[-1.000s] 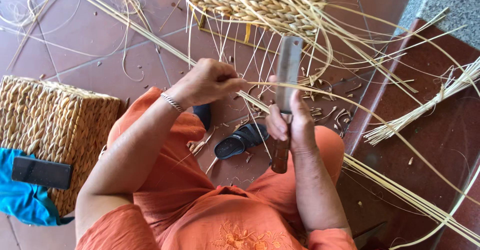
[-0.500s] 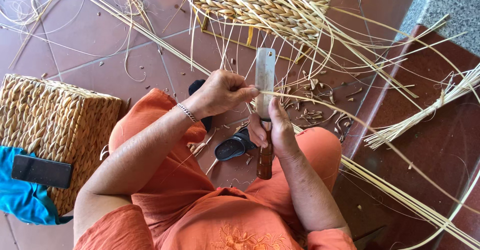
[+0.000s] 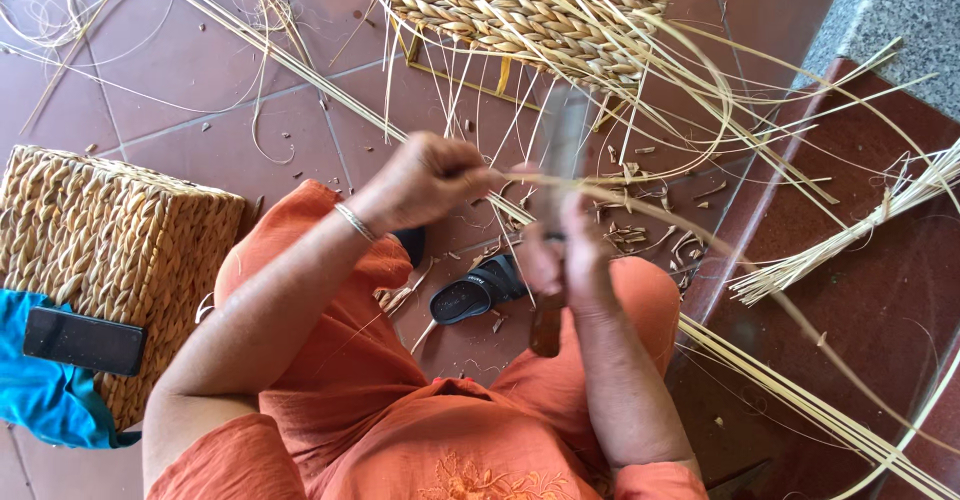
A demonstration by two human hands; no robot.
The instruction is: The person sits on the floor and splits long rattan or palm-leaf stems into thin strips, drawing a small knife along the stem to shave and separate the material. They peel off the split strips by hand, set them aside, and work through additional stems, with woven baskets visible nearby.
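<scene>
Knife (image 3: 562,150) raised; right hand (image 3: 560,255) blurred, left hand (image 3: 425,180) pinching strand (image 3: 640,205).

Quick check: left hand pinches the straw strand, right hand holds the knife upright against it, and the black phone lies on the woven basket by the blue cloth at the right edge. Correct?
One slip: the black phone, the woven basket and the blue cloth are at the left edge, as the head view shows. The left hand pinching the straw strand and the right hand with the knife stand.
</scene>
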